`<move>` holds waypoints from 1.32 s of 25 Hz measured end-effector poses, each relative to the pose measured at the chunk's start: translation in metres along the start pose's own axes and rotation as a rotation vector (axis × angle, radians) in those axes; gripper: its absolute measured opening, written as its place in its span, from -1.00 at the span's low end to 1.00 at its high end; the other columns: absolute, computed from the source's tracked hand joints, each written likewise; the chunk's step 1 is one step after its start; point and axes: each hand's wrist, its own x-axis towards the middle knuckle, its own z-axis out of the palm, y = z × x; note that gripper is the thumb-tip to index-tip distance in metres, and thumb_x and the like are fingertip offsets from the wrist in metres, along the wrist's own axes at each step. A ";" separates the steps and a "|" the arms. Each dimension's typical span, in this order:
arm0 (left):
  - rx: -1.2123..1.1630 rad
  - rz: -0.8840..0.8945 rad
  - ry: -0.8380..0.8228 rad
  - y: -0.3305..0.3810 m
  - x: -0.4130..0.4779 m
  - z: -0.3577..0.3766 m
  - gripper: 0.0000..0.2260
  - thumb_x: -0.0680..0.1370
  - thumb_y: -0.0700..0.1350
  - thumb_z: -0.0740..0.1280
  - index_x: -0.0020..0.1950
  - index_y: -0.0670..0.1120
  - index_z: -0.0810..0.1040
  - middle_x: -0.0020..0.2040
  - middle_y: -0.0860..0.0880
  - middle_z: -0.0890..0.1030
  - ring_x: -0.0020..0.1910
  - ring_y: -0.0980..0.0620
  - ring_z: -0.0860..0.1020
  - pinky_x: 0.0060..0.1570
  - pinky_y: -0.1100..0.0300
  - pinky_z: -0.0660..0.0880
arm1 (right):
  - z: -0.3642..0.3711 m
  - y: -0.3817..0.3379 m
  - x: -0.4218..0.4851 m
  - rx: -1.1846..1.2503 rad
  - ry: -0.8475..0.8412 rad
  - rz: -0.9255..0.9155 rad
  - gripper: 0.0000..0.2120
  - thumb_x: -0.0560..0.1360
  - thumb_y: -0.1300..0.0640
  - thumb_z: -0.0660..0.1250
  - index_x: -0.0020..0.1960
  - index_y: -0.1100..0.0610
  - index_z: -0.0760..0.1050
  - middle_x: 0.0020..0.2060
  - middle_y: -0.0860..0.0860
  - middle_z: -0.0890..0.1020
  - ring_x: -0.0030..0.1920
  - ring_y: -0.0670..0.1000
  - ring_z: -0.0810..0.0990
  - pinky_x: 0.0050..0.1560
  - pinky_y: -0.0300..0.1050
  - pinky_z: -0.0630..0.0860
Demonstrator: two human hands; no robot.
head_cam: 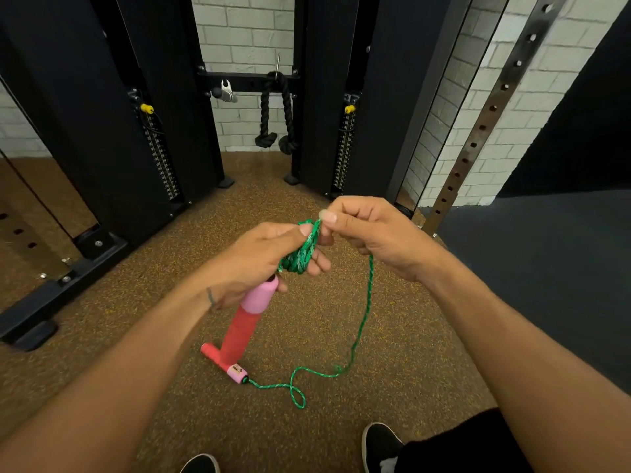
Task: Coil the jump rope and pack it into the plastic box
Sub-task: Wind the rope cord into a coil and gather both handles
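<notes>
The jump rope is a green speckled cord (362, 322) with red and pink handles. My left hand (269, 254) grips a bunch of coiled green cord, and one handle (249, 315) hangs down from that hand. My right hand (372, 233) pinches the cord at the top of the coil between thumb and forefinger. From there the loose cord drops in a long arc to the floor, makes a small loop, and ends at the second handle (223, 363) lying on the floor. No plastic box is in view.
I stand on a brown speckled rubber floor (409, 370); my black shoes (380, 445) show at the bottom. A black cable machine (164, 114) with weight stacks stands ahead, a black rope attachment (275, 114) hanging in its middle. A perforated steel upright (485, 128) and dark mat (546, 268) lie right.
</notes>
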 end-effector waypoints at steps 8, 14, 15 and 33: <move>0.067 0.078 -0.288 -0.005 -0.004 0.002 -0.63 0.58 0.01 0.26 0.36 -0.04 0.49 0.15 0.02 0.69 0.08 0.15 0.62 -0.35 0.29 0.48 | -0.011 0.017 0.006 -0.036 0.212 0.044 -0.80 0.61 0.07 0.29 -0.17 0.10 0.51 -0.57 -0.23 0.44 -0.54 -0.24 0.39 -0.45 -0.42 0.29; -0.180 0.047 -0.222 -0.005 0.000 0.007 -0.66 0.57 0.03 0.22 0.23 -0.08 0.63 -0.02 -0.07 0.72 -0.17 0.17 0.61 -0.46 0.32 0.44 | -0.010 0.041 0.009 -0.017 0.114 0.167 -0.49 0.53 -0.25 0.22 -0.14 0.24 0.52 -0.32 0.06 0.47 -0.29 0.05 0.36 -0.23 -0.10 0.34; -0.228 0.060 -0.220 -0.005 0.001 0.007 -0.67 0.57 0.03 0.24 0.20 -0.09 0.64 -0.05 -0.07 0.71 -0.20 0.18 0.60 -0.48 0.32 0.44 | -0.007 0.043 0.011 0.009 0.086 0.174 -0.43 0.56 -0.23 0.21 -0.03 0.33 0.51 -0.23 0.13 0.49 -0.22 0.08 0.36 -0.21 -0.07 0.34; -0.428 0.074 0.074 -0.002 0.007 0.008 -0.71 0.66 -0.12 0.19 0.37 -0.07 0.49 0.17 -0.05 0.69 0.03 0.13 0.63 -0.45 0.31 0.52 | 0.014 0.036 0.006 -0.025 -0.352 0.359 -0.82 0.65 0.06 0.24 -0.01 0.03 0.60 -0.26 0.00 0.54 -0.24 -0.06 0.55 -0.14 -0.13 0.51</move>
